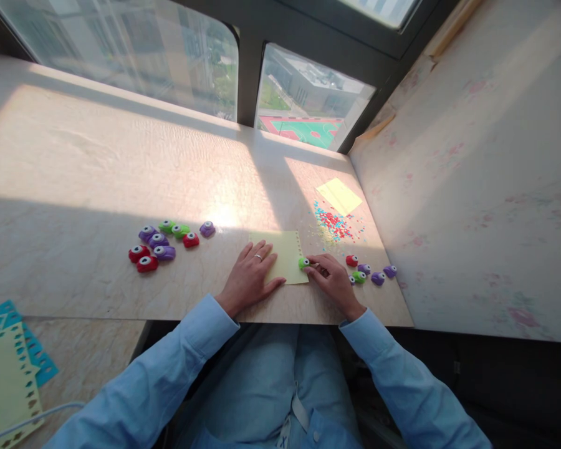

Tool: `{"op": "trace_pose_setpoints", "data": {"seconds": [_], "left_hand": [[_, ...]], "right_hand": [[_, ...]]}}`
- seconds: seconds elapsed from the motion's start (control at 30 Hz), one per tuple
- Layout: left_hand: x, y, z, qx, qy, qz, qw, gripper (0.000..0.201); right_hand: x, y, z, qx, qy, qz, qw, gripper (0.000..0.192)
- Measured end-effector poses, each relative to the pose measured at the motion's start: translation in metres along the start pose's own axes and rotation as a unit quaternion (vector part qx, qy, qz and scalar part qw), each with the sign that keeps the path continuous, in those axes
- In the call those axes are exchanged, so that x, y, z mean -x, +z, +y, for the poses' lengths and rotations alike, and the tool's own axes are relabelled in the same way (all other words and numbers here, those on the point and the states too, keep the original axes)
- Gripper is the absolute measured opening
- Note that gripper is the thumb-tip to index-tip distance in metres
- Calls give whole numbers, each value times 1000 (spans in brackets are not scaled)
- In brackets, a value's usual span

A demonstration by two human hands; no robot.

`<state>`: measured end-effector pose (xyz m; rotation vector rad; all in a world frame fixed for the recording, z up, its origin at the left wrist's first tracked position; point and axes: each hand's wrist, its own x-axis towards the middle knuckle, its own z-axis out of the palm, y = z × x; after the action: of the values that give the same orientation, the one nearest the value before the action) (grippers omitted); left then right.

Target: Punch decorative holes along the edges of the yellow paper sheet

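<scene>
A sheet of yellow paper (287, 255) lies on the table before me, with small holes along its right edge. My left hand (252, 271) rests flat on its left part, fingers spread; a ring is on one finger. At the paper's right edge, my right hand (330, 274) has its fingers closed on a small green craft punch (303, 263). Right of that hand lie more small punches: a red punch (351, 260), a green punch (359, 277) and several purple ones (378, 278).
Left on the table stands a group of red, green and purple punches (147, 264). Red, blue and yellow paper bits (334, 224) are scattered near a yellow slip (340, 196). Punched yellow sheets (9, 380) lie over blue ones at lower left. A wall (472, 218) bounds the right side.
</scene>
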<state>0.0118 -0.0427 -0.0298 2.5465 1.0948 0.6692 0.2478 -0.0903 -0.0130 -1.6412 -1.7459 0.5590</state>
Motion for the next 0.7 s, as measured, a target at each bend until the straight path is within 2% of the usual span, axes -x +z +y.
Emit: {"op": "trace_pose_setpoints", "data": {"seconds": [0.53, 0.7], "left_hand": [[0, -1, 2, 4, -8, 2, 1000, 45], [0, -2, 3, -2, -10, -9, 1000, 46]], "right_hand": [[4, -1, 3, -23, 22, 4, 999, 30], [6, -2, 2, -68, 86, 36, 993, 38]]}}
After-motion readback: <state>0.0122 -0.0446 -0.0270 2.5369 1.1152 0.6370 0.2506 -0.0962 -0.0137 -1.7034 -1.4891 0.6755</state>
